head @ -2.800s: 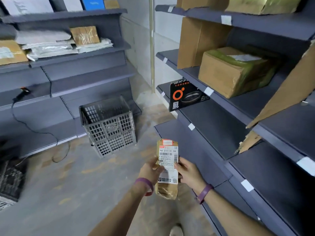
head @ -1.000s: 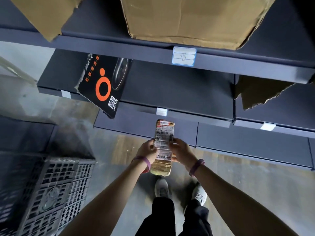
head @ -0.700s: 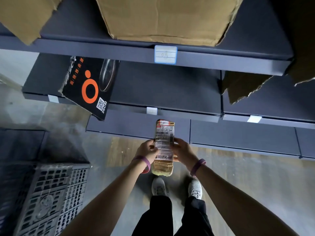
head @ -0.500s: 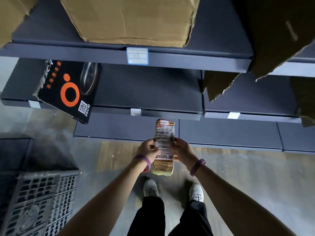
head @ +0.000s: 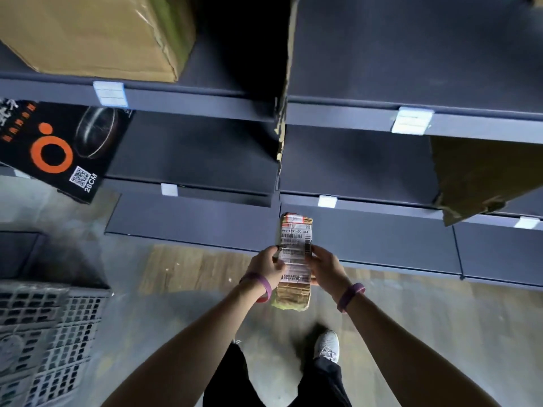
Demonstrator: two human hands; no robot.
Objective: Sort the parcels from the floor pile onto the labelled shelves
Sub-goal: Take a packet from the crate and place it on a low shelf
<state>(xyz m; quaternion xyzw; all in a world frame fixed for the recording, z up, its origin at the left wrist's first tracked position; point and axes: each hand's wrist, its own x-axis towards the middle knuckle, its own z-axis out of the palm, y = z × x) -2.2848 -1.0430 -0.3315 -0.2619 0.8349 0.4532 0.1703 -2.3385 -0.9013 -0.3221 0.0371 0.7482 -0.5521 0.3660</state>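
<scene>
Presently, in the head view, a slim brown parcel [head: 295, 255] is held upright in the air just below centre. It is in front of the lowest of the dark shelves [head: 382, 242] and is not set on any of them. It is clamped from both sides: the left hand [head: 269, 267] is curled round its nine o'clock edge and the right hand [head: 323, 267] round its three o'clock edge, with the thumbs laid on the label face.

A wrong shelf could be chosen, since the nearest shelf tag [head: 327, 201], at twelve o'clock from the parcel, is blurred white and cannot be read; nor can the other tags. The parcel could be dropped if one hand were freed, as it is gripped only around its middle. Its top end could be caught on a shelf lip if it were pushed in tilted. A stumble could be caused by the grey crate [head: 44, 333] at eight o'clock.

On the parcel's white label, something like "940 E591-00 344" is made out above a barcode; the finer print below is not legible. On the black carton [head: 55, 148] at ten o'clock, "26CM" is printed beside a QR code and an orange ring.
</scene>
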